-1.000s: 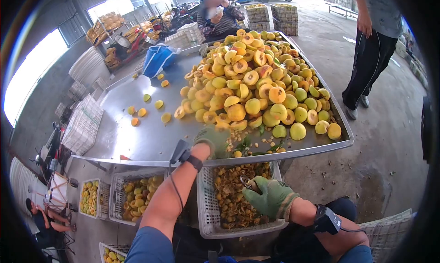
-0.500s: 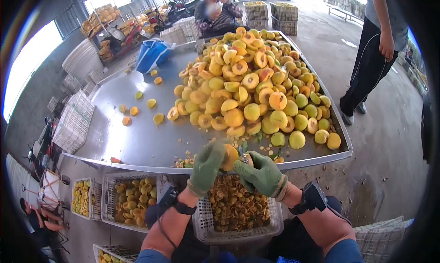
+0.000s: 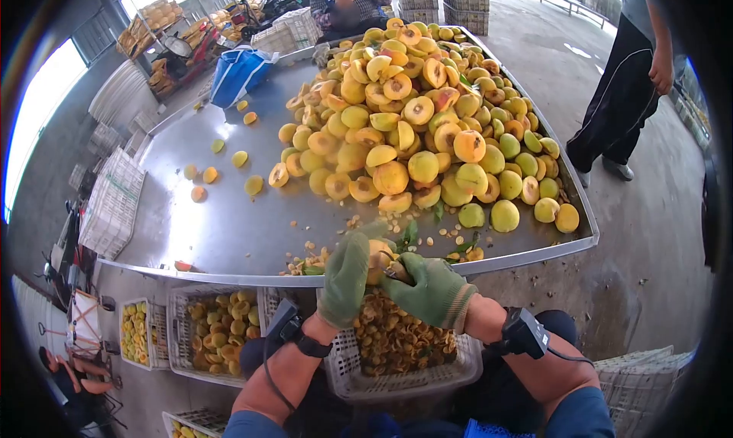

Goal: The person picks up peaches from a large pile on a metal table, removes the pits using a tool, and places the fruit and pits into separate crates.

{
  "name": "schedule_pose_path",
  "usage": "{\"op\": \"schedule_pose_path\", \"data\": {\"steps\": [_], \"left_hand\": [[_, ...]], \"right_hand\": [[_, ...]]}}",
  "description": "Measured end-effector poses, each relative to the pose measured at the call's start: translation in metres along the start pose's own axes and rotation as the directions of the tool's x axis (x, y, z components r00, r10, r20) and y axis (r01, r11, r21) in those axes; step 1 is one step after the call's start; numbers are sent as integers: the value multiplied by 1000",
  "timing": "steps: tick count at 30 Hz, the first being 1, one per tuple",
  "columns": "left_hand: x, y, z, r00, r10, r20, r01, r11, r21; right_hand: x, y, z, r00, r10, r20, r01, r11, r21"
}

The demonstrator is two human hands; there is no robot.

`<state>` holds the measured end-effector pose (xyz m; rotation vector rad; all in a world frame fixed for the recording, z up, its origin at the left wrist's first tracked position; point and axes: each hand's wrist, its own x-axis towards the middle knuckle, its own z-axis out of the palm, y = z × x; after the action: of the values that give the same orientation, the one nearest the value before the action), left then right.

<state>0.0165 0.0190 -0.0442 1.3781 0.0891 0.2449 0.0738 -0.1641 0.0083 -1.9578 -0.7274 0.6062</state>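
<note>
My left hand (image 3: 346,279), in a green glove, is closed round a yellow peach (image 3: 377,259) above the table's front edge. My right hand (image 3: 431,287), gloved alike, is closed round a small metal pitting tool (image 3: 396,273). The tool's end meets the peach; how deep it sits is hidden by the fingers. Beneath both hands stands a pale plastic crate (image 3: 365,389) filled with brown-yellow peach scraps (image 3: 401,339). On the metal table (image 3: 252,236), a large heap of whole and halved peaches (image 3: 405,125) rises in front of me.
A blue bag (image 3: 238,75) and scattered peach halves lie on the table's left side. Crates of peaches (image 3: 221,331) stand on the floor at left. A person (image 3: 347,11) sits behind the table; another person (image 3: 622,95) stands at right. Stacked crates (image 3: 641,384) are at lower right.
My right hand has shifted left and turned, bringing the metal tool against the peach. My left hand still holds the peach. The camera view has tilted slightly down.
</note>
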Motion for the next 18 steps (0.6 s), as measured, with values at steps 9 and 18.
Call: {"op": "schedule_pose_path", "data": {"steps": [9,18], "left_hand": [[-3,7,17,993,90,-73,-70,967,244],[-9,12,27,989,88,-117,-67,982,178]], "right_hand": [[-2,9,6,999,-25,-21,23,991,-133],[3,26,25,996,-84,36,86,995,-55]]}}
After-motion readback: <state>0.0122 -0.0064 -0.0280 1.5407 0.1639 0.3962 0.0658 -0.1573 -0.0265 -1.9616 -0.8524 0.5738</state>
